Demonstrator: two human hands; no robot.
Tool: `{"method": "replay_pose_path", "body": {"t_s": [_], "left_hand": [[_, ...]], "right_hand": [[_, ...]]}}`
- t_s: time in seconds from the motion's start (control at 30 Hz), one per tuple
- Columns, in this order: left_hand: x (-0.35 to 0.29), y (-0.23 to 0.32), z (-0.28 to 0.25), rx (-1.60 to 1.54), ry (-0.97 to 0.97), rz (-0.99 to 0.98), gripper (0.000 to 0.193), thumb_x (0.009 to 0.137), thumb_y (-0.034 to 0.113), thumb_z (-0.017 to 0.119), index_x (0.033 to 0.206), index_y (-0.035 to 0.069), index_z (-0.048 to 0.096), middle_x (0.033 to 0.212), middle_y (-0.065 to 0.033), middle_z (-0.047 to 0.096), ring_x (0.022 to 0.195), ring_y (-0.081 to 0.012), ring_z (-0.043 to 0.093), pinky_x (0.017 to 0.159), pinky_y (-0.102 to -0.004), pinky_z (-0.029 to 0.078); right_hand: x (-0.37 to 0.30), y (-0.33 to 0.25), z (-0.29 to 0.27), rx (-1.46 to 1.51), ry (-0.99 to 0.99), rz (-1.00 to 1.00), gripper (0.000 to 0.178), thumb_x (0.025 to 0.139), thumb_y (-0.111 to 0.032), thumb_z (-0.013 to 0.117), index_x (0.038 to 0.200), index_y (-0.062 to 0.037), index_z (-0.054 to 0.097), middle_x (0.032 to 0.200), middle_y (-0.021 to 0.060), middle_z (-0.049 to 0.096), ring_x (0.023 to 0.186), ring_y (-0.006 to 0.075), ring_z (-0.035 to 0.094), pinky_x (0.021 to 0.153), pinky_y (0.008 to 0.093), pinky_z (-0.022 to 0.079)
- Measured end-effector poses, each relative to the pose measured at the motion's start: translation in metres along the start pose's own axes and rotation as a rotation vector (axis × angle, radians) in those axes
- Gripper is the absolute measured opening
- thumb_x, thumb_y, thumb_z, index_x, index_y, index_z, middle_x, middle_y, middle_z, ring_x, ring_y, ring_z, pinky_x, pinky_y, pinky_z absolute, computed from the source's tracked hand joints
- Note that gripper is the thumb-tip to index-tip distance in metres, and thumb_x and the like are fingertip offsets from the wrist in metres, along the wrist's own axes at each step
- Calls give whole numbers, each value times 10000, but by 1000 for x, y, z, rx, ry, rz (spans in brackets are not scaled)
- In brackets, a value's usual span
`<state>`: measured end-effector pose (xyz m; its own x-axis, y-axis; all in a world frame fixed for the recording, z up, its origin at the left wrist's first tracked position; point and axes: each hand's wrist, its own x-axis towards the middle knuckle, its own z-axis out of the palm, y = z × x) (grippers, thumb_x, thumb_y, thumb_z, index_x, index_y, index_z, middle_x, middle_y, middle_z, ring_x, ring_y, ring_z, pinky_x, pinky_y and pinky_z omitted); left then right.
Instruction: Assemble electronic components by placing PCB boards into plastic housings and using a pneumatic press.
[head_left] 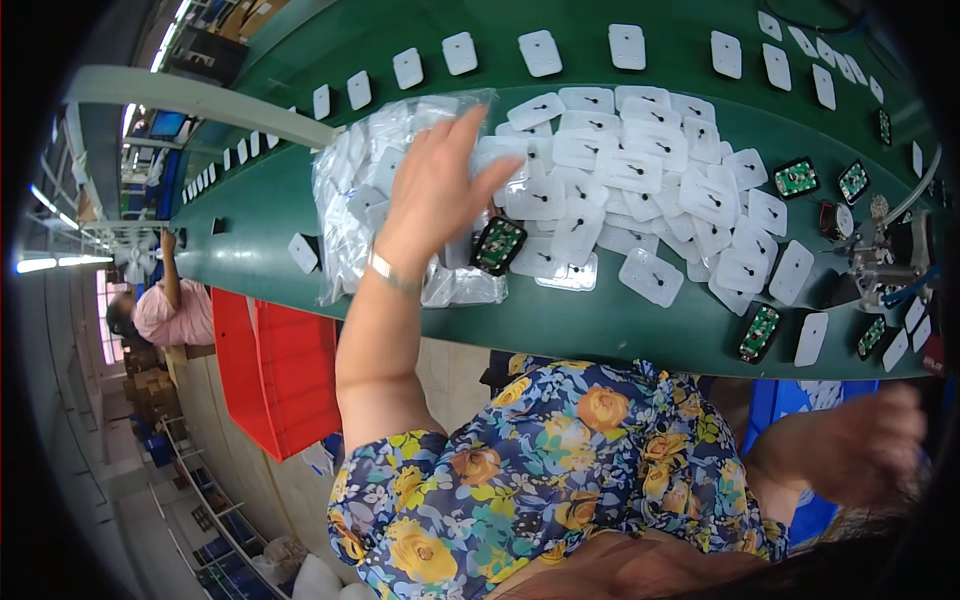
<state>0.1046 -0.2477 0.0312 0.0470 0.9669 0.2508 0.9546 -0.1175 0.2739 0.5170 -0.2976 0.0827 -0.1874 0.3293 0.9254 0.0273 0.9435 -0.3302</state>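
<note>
My left hand (440, 185) stretches over a clear plastic bag (345, 200) of white plates on the green bench. Its fingers and thumb are spread, and I see nothing held in them. Close by, right of my left wrist, a black housing with a green circuit board (498, 246) lies beside a heap of white rounded plates (632, 168), each with a small dark piece on it. Low at the far right, away from the bench top, my right hand (880, 445) is smeared by motion; whether it grips anything cannot be made out.
More white plates (540, 53) stand spaced along the far strip of the bench (660, 330). Several circuit-board housings (796, 178) lie at the right near a metal fixture (885, 255). A red bin (275, 370) is below left, a blue bin (775, 405) below right. Another person (180, 310) sits far left.
</note>
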Motion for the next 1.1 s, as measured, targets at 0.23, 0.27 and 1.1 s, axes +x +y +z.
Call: {"method": "replay_pose_path", "body": {"t_s": [0.23, 0.27, 1.1], "left_hand": [[-113, 6, 33, 49, 10, -74, 667, 640, 314, 777, 1147, -31, 516, 1009, -162, 589, 951, -339, 523, 784, -386, 438], [-116, 7, 39, 91, 34, -51, 662, 634, 312, 776, 1142, -27, 520, 986, -153, 593, 935, -327, 524, 784, -389, 425], [-108, 98, 120, -2453, -665, -662, 482, 960, 209, 398, 1405, 153, 223, 1173, -242, 497, 924, -321, 580, 762, -406, 506]], "right_hand": [[-104, 10, 133, -343, -572, 638, 584, 646, -82, 741, 1168, 10, 495, 1076, 135, 588, 1023, 323, 517, 885, 410, 403], [-113, 11, 139, -455, -610, 633, 621, 645, -93, 744, 1195, 13, 478, 1121, 146, 567, 1075, 323, 489, 912, 410, 385], [-178, 28, 94, -274, -331, 634, 376, 692, -99, 699, 1035, -11, 573, 948, 121, 607, 891, 304, 553, 803, 383, 438]]}}
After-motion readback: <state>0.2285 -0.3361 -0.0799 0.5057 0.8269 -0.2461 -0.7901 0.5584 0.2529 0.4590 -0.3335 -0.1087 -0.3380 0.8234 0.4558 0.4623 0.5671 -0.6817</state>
